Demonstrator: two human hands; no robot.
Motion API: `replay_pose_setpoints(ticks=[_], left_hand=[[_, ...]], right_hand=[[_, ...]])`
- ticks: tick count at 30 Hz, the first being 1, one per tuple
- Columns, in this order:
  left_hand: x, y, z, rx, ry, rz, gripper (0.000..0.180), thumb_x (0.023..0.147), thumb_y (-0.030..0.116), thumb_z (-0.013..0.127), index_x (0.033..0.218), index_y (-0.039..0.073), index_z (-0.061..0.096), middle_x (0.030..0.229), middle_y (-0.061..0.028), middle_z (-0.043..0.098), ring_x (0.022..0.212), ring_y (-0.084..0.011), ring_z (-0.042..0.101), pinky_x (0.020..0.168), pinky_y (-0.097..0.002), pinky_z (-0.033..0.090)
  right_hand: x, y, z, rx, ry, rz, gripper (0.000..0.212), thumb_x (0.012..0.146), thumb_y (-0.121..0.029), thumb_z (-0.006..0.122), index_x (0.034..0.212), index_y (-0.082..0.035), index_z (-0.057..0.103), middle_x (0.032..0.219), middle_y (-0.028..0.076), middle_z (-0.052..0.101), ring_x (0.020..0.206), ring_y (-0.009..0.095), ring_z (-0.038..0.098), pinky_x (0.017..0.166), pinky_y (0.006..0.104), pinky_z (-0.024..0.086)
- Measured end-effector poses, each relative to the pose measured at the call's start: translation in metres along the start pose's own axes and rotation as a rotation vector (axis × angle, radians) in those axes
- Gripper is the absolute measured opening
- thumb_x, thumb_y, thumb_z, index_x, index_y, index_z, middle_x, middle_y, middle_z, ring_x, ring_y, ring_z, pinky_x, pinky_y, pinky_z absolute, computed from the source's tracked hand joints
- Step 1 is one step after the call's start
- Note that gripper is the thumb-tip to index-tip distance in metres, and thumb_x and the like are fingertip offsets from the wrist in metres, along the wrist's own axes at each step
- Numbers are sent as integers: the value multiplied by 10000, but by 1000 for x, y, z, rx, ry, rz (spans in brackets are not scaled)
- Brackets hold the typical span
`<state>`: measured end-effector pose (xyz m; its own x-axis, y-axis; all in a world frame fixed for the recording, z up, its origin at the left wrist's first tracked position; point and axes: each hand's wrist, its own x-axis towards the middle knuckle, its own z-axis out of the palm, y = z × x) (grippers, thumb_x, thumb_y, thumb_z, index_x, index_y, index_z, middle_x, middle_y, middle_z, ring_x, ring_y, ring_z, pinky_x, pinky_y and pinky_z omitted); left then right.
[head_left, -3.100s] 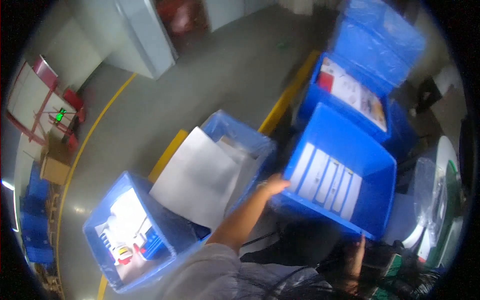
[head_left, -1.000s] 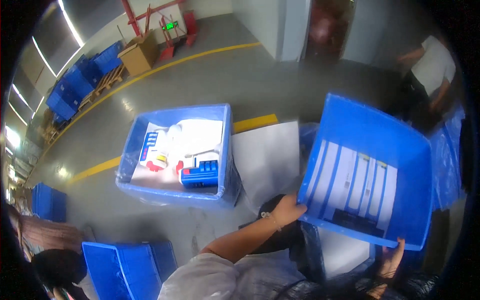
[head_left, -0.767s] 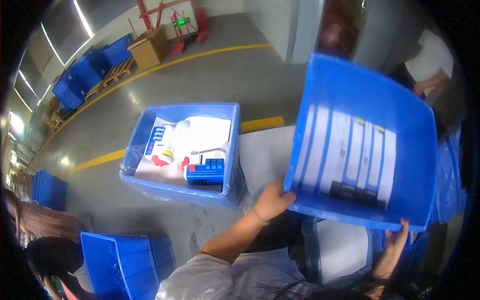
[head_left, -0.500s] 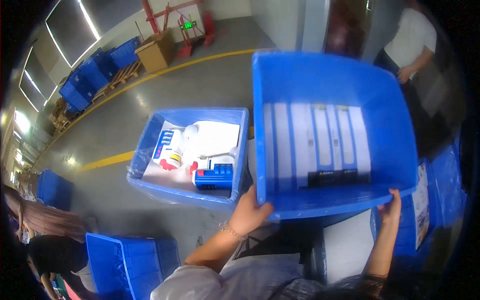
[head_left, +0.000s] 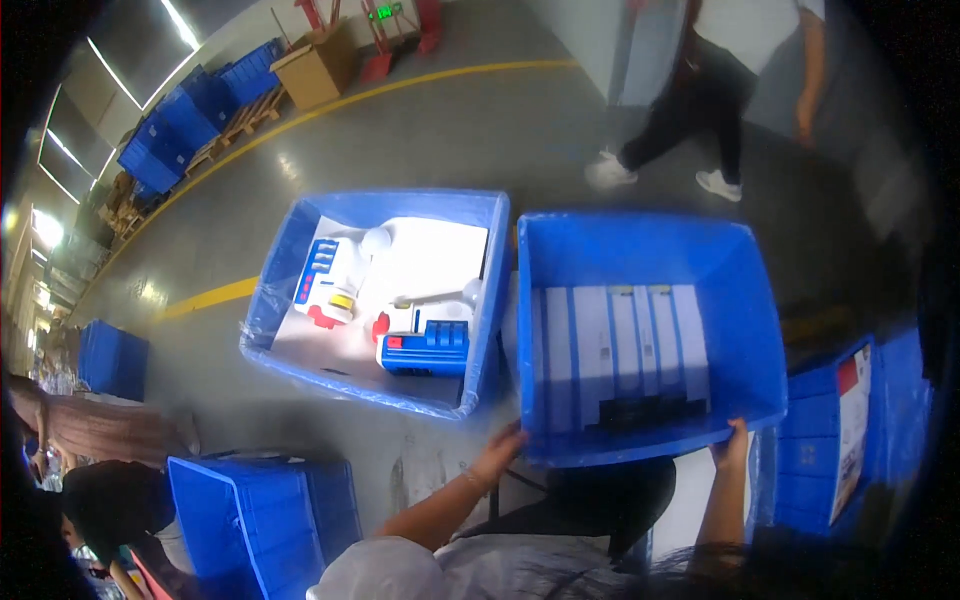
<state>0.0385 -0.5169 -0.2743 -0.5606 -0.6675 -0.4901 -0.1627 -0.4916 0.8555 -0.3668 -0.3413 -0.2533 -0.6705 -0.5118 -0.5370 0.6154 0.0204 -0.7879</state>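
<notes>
Both my hands have hold of a blue plastic bin (head_left: pixel 738 330) by its near side. My left hand (head_left: pixel 498 456) is closed on the near left corner, and my right hand (head_left: pixel 734 444) grips the near rim towards the right; the fingers under the rim are partly hidden. White flat packs (head_left: pixel 620 340) with blue stripes lie in this bin, a dark strip along their near ends. Just to its left is a plastic-lined blue bin (head_left: pixel 400 398) holding a white sheet (head_left: pixel 445 245) and two white-and-blue toy-like devices (head_left: pixel 440 350) with red and yellow parts.
A person in dark trousers (head_left: pixel 715 90) is walking at the upper right. Another blue bin (head_left: pixel 320 510) stands at lower left, near a bending person (head_left: pixel 110 500). Stacked blue bins (head_left: pixel 165 150) and a cardboard box (head_left: pixel 315 72) line the far left. More bins (head_left: pixel 810 420) are at right.
The bin in my hands has come down and levelled beside the lined bin, both hands still on it. The person at the upper right has moved leftward.
</notes>
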Motion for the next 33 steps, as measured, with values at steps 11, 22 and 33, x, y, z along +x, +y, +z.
replay_pose_setpoints(ticks=[11,22,33], left_hand=[[151,-177,2,-328,195,-472,951,774,721,360,1428,117,24,1480,-132,70,1333,-312,185,1060,-460,148],[282,-323,38,-235,114,-445,972,762,749,327,1426,102,36,1464,-167,132,1335,-315,176,1065,-387,202],[342,-149,64,-212,135,-106,783,877,592,327,1386,10,205,1402,-206,277,1295,-317,273,1053,-378,230]], right_hand=[[25,-1,-6,94,23,-40,585,687,-222,578,1238,-92,432,1173,116,510,1063,311,484,924,445,398],[69,-43,-12,75,121,-7,637,804,-376,551,1314,-55,345,1300,147,427,1160,338,418,984,465,337],[143,-74,24,212,9,-74,736,786,-494,590,1358,-126,308,1362,115,366,1206,338,384,994,501,321]])
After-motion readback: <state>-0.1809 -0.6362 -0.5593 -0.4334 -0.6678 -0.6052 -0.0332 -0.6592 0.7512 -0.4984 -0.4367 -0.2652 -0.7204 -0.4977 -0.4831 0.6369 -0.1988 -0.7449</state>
